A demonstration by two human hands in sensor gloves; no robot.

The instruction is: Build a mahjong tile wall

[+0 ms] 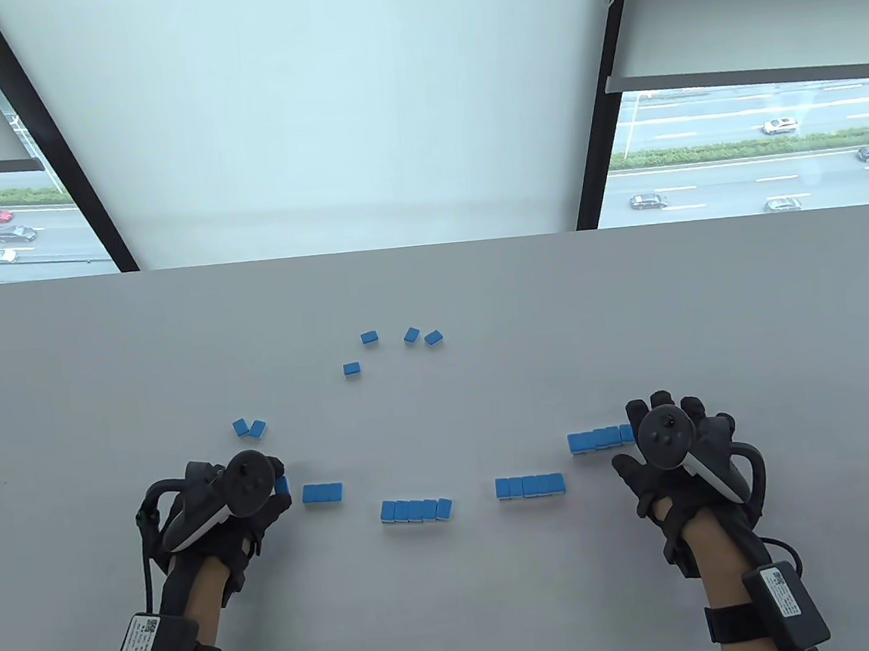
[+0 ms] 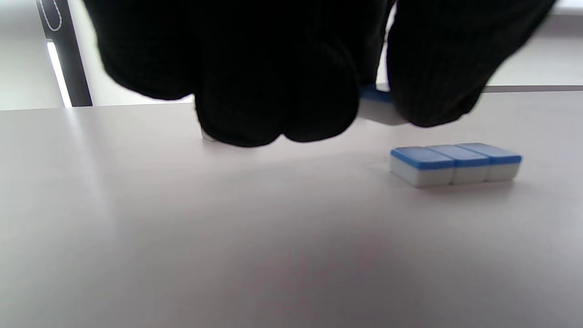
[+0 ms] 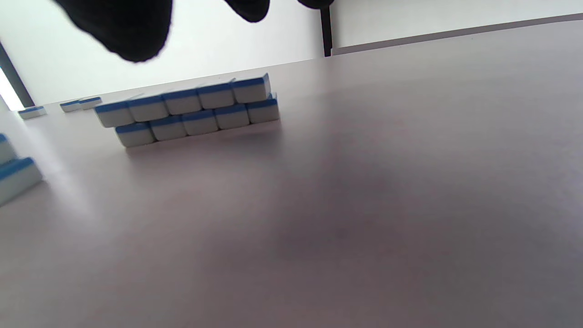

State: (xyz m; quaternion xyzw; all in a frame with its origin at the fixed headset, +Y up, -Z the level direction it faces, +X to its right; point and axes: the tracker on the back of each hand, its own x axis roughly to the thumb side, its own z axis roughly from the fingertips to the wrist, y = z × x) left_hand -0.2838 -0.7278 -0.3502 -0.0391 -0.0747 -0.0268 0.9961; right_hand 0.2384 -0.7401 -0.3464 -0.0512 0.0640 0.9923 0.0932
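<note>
The left hand (image 1: 248, 501) pinches a blue-backed tile (image 2: 378, 107) just left of the three-tile row (image 2: 455, 165); setting it down carelessly could knock that row askew. The right hand (image 1: 669, 445), fingers relaxed and holding nothing, hovers beside the two-layer stack (image 3: 191, 111), whose overhanging upper tiles could topple if brushed.

The table view looks down from above and behind the person onto the flat grey table (image 1: 459, 604), facing the windows beyond its far edge, with both hands at the bottom edge. The left wrist view sits very low, just above the tabletop and close in, looking across it past dark gloved fingers (image 2: 273, 91); it shares with the table view the short row of blue-backed white mahjong tiles (image 2: 455, 164) (image 1: 322, 492). The right wrist view is equally low, tilted, facing a two-layer stack of blue-and-white tiles (image 3: 189, 111), seen from overhead beside the right hand (image 1: 600, 439).
</note>
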